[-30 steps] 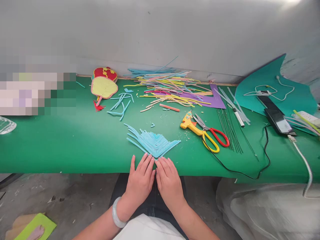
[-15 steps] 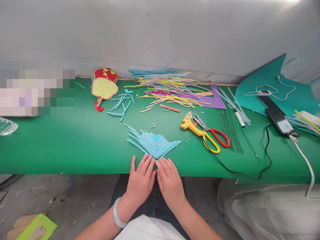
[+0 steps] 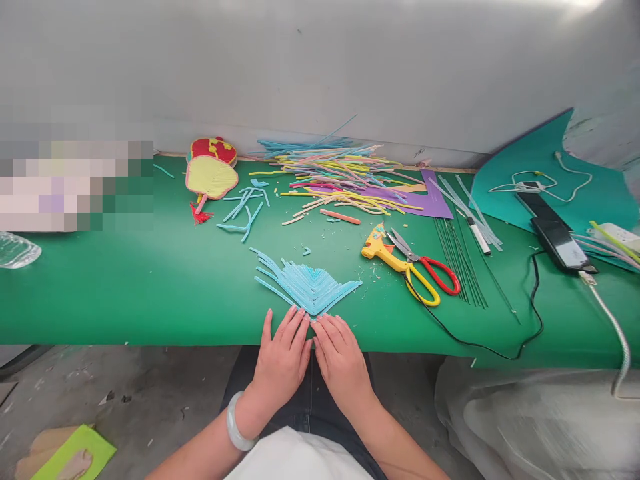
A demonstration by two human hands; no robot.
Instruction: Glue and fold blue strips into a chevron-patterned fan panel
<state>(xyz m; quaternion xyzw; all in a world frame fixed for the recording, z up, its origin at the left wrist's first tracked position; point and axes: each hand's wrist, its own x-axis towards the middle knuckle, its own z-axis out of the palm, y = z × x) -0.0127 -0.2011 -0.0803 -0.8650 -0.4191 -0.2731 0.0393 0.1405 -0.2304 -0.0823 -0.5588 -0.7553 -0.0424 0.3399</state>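
Observation:
A fan of light-blue strips, nested in V shapes, lies flat on the green table near its front edge. At the lower point of the V, my left hand rests palm down with its fingertips against the lowest strips and its thumb turned inward. My right hand lies beside it, fingers stretched forward and fingertips touching the same tip from the right. Neither hand is closed round anything. The fingers cover part of the front strip. A small blue V piece lies just beyond the fan.
Yellow glue gun and red-and-yellow scissors lie right of the fan, with a black cord. Behind are coloured strips, purple sheet and fan-shaped crafts. Wires, marker and phone lie farther right.

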